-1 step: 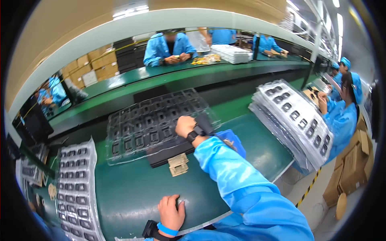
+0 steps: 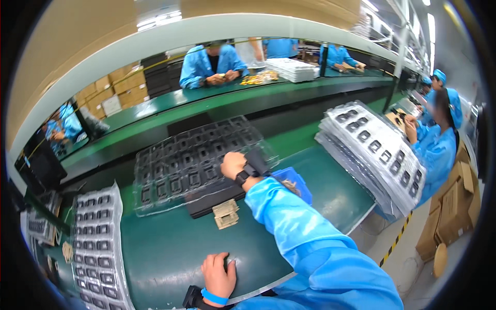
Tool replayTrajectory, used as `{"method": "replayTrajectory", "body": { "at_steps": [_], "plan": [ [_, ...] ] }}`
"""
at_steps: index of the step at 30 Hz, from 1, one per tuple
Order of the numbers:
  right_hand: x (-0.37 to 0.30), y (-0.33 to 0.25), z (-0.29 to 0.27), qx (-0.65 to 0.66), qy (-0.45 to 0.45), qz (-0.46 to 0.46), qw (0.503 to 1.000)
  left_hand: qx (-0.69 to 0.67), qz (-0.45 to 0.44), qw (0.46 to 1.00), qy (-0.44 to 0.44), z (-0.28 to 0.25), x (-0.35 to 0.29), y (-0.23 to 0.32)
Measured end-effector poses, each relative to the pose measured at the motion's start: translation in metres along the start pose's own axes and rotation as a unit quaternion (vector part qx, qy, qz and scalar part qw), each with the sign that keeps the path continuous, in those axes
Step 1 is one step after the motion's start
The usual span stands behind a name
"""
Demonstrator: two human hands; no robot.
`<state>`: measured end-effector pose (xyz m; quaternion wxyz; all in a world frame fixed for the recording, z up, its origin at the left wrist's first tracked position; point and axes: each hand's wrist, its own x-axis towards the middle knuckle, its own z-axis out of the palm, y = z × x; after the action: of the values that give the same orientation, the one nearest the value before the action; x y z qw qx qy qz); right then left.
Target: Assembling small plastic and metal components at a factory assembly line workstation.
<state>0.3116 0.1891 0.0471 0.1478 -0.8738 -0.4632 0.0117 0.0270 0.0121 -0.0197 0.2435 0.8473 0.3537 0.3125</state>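
My right hand [image 2: 233, 165] reaches over the near right part of a clear plastic tray [image 2: 138, 207] with rows of pockets holding black parts. Its fingers are bent closed, and what they hold is hidden. Close to the front edge of the green table [image 2: 155, 258], my left hand [image 2: 218, 276] rests with curled fingers. A small black part [image 2: 226, 262] shows between its index finger and thumb. Beneath the tray's near edge lies a flat black block [image 2: 199, 208], with a small pile of tan pieces [image 2: 226, 214] before it.
A blue bin [image 2: 305, 192] with small pieces stands beside my right forearm. Stacked trays of black parts [image 2: 372, 144] sit at the right, and another filled tray [image 2: 95, 232] at the left. Co-workers in blue sit across and at right [image 2: 439, 134]. Cardboard boxes [image 2: 444, 222] stand on the floor.
The whole view has shifted slightly. A black part now shows between my left index finger and thumb, where there was a gap. My right hand stays over the tray.
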Motion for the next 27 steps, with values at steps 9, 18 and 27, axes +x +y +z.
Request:
{"method": "replayTrajectory", "body": {
  "at_steps": [9,18,27],
  "plan": [
    [-0.019,0.015,-0.024,0.143,0.022,-0.017,0.989,0.009,0.022,1.0,-0.012,0.004,0.002,-0.003],
    [-0.155,0.009,-0.063,0.16,0.06,-0.314,0.934,-0.059,-0.029,0.997,0.048,-0.006,0.0,0.003],
    [-0.22,0.048,-0.014,0.188,-0.193,-0.333,0.904,-0.021,0.019,0.998,-0.06,-0.011,0.004,0.011]
  ]
}}
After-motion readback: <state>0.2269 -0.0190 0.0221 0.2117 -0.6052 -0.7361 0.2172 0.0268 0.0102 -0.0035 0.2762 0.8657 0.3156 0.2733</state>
